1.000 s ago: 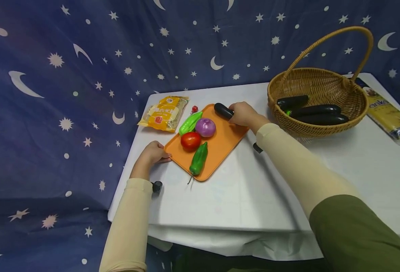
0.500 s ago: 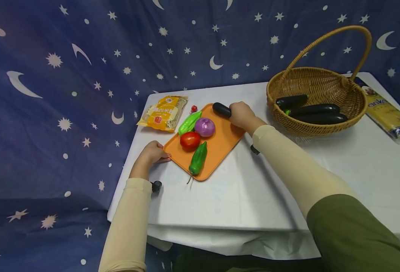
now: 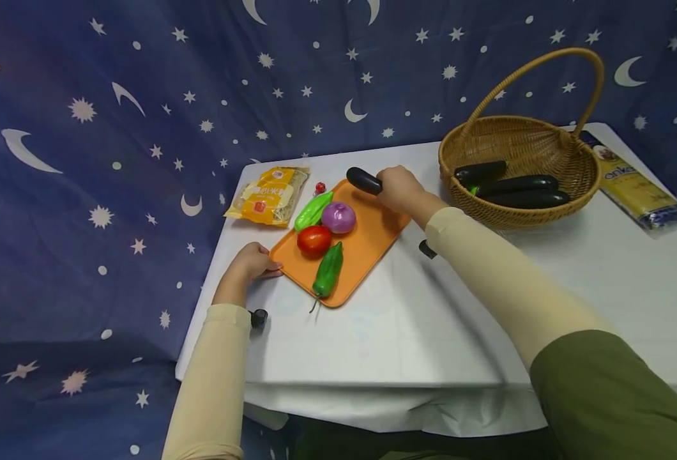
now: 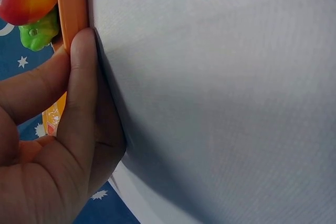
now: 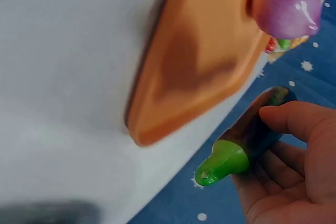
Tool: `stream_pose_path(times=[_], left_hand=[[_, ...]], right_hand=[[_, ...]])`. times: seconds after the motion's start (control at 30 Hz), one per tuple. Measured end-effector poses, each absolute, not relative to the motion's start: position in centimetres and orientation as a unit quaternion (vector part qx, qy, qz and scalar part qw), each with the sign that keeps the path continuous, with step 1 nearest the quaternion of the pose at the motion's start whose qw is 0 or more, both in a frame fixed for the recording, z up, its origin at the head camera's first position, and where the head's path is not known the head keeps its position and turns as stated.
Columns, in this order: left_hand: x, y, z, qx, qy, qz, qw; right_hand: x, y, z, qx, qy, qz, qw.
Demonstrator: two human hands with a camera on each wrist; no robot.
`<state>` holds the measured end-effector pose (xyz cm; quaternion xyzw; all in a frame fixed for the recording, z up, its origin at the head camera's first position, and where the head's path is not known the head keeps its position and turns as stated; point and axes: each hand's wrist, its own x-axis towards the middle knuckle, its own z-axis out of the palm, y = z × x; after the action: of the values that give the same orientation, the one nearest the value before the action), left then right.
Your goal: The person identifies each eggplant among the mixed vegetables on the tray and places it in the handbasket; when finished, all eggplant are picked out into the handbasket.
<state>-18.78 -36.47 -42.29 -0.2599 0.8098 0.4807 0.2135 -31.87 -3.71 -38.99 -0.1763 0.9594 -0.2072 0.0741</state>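
My left hand (image 3: 253, 262) pinches the near-left rim of an orange tray (image 3: 373, 237), thumb above and fingers beneath in the left wrist view. In my right hand (image 3: 400, 189) is a dark eggplant (image 3: 365, 181), gripped over the tray's far end. Its green cap (image 5: 223, 162) points out of the hand in the right wrist view, and a shadow falls on the tray below. On the tray lie a purple onion (image 3: 338, 218), a red tomato (image 3: 314, 241), a light green pepper (image 3: 313, 211) and a darker green pepper (image 3: 328, 271) with its stem over the rim.
A wicker basket (image 3: 519, 217) with a tall handle and several eggplants (image 3: 518, 184) stands to the right. Beyond it lies a yellow packet (image 3: 637, 185). At the back left are a yellow food bag (image 3: 269, 197) and a small red item (image 3: 320, 187). A starry blue curtain (image 3: 212, 76) hangs behind.
The eggplant in my right hand has moved slightly up and away from the tray's surface. My left hand keeps its pinch on the rim. The head view has shifted a little to the right.
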Motion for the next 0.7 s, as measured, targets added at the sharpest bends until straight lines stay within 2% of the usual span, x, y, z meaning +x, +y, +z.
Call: stream_pose_path(times=[0.7], left_hand=[[-18.8, -36.4, -42.6, -0.261, 0.821, 0.461, 0.213]], right_hand=[[-29.3, -0.8, -33.8, -0.213, 0.956, -0.196, 0.052]])
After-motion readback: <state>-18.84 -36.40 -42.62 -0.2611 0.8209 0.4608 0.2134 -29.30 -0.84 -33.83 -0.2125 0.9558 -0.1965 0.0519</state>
